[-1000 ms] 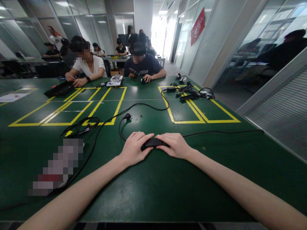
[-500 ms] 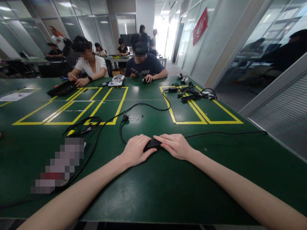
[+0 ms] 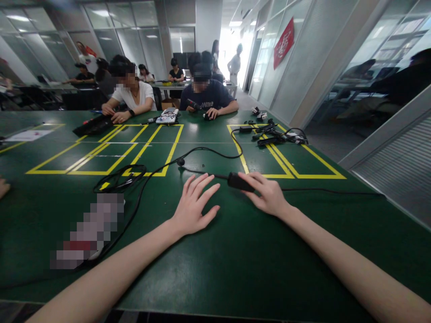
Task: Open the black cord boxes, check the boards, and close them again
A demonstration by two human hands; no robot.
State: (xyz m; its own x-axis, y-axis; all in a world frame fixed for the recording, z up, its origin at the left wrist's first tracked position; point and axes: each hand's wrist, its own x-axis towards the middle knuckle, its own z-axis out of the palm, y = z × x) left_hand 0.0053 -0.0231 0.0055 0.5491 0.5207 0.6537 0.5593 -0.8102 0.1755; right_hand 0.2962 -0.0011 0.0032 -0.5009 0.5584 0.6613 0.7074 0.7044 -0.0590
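Note:
My right hand (image 3: pixel 269 195) grips a black power adapter (image 3: pixel 236 180) by its right end, just above the green tabletop. From the adapter's left end a black cord leads to a power plug (image 3: pixel 181 162), which lies on the table farther off to the left. Another thin cable (image 3: pixel 330 192) runs from beside my right hand toward the table's right edge. My left hand (image 3: pixel 195 204) hovers low over or rests on the table, left of the adapter, with fingers spread and nothing in them.
A coiled black cable (image 3: pixel 123 177) and a blurred-out power-strip-like object (image 3: pixel 92 229) lie at left. Yellow tape (image 3: pixel 269 176) marks rectangles on the table (image 3: pixel 188 278). A cable tangle (image 3: pixel 269 137) lies at the far right. Two people (image 3: pixel 208 92) work across the table.
My left hand has let go of the adapter and spread its fingers. My right hand has carried the adapter to the right and away from me, and the plug has shifted, its cord now stretched out.

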